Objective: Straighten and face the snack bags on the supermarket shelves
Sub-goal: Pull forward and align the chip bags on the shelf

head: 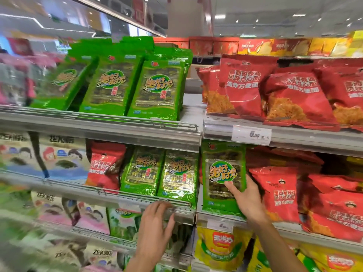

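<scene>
Holding a light, crinkly green snack bag point(224, 177) at its four-o'clock edge, the right hand point(248, 201) grips; the left hand point(157, 222) rests loosely open on the shelf rail point(137, 201).

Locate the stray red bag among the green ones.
Head view, middle shelf, left bay: the red bag stands left of two green bags, with cartoon-print packs on its other side, above and left of the left hand.
</scene>
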Available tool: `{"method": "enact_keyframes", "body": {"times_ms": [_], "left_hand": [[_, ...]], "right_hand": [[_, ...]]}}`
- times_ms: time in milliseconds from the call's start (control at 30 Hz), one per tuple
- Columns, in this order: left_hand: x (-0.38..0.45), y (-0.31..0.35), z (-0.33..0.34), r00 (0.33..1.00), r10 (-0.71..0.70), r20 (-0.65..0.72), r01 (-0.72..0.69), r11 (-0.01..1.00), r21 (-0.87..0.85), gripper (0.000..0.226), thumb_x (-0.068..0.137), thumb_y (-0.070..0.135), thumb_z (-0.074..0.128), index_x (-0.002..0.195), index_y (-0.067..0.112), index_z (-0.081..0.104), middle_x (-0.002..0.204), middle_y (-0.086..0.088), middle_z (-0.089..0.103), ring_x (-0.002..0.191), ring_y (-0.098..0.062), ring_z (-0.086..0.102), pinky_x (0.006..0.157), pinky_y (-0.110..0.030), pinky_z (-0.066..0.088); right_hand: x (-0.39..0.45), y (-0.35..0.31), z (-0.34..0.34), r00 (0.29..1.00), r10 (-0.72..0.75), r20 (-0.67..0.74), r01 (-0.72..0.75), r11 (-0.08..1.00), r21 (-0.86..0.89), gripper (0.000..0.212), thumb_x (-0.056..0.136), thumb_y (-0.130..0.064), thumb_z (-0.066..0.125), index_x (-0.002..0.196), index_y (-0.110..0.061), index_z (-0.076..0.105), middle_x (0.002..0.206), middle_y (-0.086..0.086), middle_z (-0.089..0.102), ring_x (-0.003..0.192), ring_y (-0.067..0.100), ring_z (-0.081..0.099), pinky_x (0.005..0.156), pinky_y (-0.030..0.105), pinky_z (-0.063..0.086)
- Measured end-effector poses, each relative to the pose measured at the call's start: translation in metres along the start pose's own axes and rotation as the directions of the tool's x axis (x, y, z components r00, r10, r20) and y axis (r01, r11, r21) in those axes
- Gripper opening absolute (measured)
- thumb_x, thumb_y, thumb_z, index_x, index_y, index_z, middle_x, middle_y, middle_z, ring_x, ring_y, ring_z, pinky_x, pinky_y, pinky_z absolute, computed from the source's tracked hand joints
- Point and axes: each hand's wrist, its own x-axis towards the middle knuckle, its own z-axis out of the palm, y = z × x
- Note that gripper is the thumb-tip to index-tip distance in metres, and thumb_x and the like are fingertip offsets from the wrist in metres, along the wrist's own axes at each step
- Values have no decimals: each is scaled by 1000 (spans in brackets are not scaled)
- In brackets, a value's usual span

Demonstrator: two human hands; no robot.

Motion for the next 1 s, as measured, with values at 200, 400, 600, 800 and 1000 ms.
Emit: {"method": "enact_keyframes", "body": {"times_ms": [200,400,600,800,1000], "left_hand": [[12,-46,-36,985,-151,-84,145,987,-76,27,94,32,65,118,20,64,112,9,59,105,-10,53,90,-27,43],[36,-108,-87,935,-273,-226,227,951,-209,23,88,21,74,109,14,67,104,6,68,97,-12,62,86,-25,42],[67,-167,-129,843,-474,-253,377,857,-351,19,89,22,74,103,11,70,96,0,72,93,-18,66,86,-34,50],[106,-207,-142,839,-530,-125,455,808,-375,49,85,34,77,124,9,61,113,-3,66,103,-18,60,91,-34,47],[145,-226,-128,843,-501,194,532,730,-429,79,70,43,85,133,12,49,112,0,61,91,-8,61,68,-15,47]], "right_hand": [[-6,-21,38,996,82,19,-84,976,200,23,90,-24,76,111,-26,65,106,-15,73,100,3,66,89,28,48],[-27,-27,96,966,199,162,-243,914,325,64,80,-38,82,135,-19,57,129,0,68,118,20,64,109,47,46],[-34,-33,151,950,260,171,-301,907,296,110,68,-51,81,157,-13,30,162,6,35,146,28,37,117,44,30],[-34,-40,185,924,352,148,-379,892,248,114,78,-46,80,162,-11,10,169,10,14,152,35,22,120,52,24],[-42,-34,199,924,370,92,-381,905,191,106,81,-49,80,160,-10,19,164,13,27,147,35,32,118,51,28]]}}
